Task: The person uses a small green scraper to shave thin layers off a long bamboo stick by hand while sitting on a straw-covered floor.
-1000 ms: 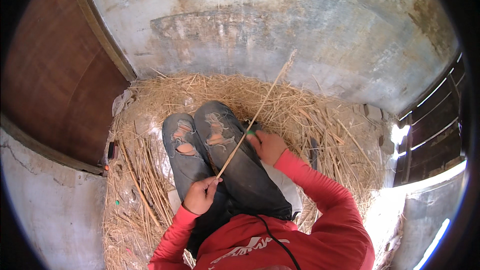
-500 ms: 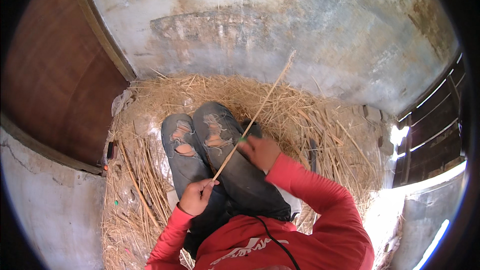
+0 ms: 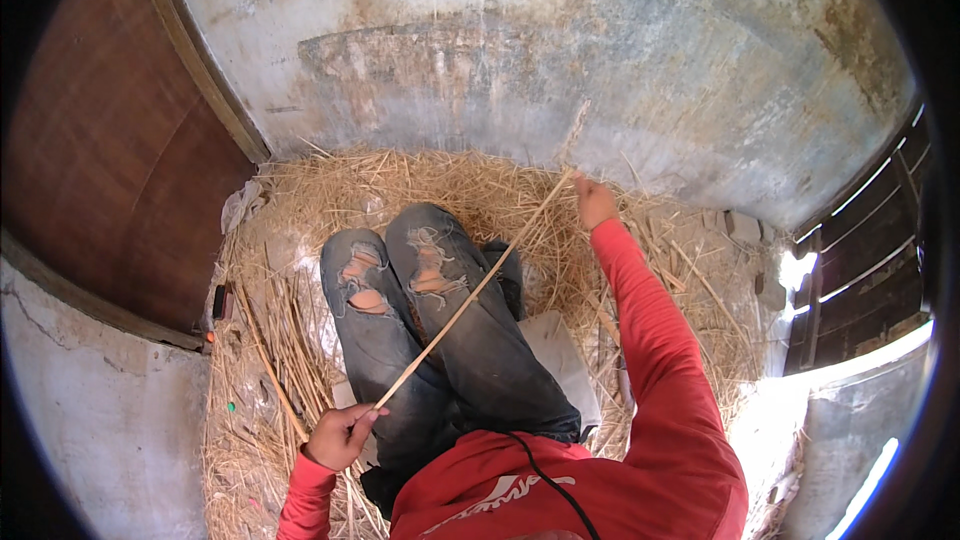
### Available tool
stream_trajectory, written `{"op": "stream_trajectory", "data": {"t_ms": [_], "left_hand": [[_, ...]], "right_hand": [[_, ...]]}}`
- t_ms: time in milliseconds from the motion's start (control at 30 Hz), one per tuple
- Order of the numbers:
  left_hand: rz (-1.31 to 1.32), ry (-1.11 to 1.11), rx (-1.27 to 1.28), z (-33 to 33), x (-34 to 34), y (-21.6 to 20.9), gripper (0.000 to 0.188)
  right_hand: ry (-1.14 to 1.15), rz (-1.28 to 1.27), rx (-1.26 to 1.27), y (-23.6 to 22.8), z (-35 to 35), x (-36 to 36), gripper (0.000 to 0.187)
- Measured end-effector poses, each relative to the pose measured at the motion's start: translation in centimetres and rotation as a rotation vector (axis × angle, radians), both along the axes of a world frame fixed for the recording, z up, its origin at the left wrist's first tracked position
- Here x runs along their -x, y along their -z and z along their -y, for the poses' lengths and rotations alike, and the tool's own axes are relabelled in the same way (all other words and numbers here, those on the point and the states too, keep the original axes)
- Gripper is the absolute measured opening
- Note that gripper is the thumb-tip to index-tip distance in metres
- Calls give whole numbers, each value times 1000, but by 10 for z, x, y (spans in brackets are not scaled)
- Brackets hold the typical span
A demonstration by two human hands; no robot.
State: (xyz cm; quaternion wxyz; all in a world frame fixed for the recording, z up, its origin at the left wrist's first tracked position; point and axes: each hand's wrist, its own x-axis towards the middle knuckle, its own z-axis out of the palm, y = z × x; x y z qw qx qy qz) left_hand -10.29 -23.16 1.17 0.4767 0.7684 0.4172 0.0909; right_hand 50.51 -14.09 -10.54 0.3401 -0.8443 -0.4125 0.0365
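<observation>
A long, thin, straw-coloured stalk (image 3: 470, 300) slants across my lap from near left to far right, ending in a pale tufted tip by the wall. Its near end is pinched in my left hand (image 3: 338, 437), between thumb and fingers. My right hand (image 3: 597, 202) is closed at the far part of the stalk, just below the tuft. Whether anything else is inside those fingers is hidden. Beneath the stalk are my legs in torn grey jeans (image 3: 450, 340).
Loose straw (image 3: 430, 175) covers the floor. A bundle of stalks (image 3: 290, 350) lies to my left. A stained wall (image 3: 450, 60) rises ahead, with a brown door (image 3: 120, 140) at left. Bricks (image 3: 742, 227) and dark slats (image 3: 865, 250) are at right.
My right hand has slid from mid-stalk up toward the tufted end, the arm stretching away. My left hand has moved nearer and left, keeping the stalk's near end.
</observation>
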Motion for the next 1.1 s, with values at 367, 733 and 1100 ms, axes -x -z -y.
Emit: {"op": "stream_trajectory", "data": {"t_ms": [367,733,1100], "left_hand": [[159,-40,-207,1,-33,41,22],[112,-83,-481,-16,-109,39,22],[13,-103,-601,-7,-106,39,22]], "right_hand": [[-283,-60,-70,-70,55,117,48],[-590,25,185,-74,101,225,51],[-691,114,164,-78,105,231,47]]}}
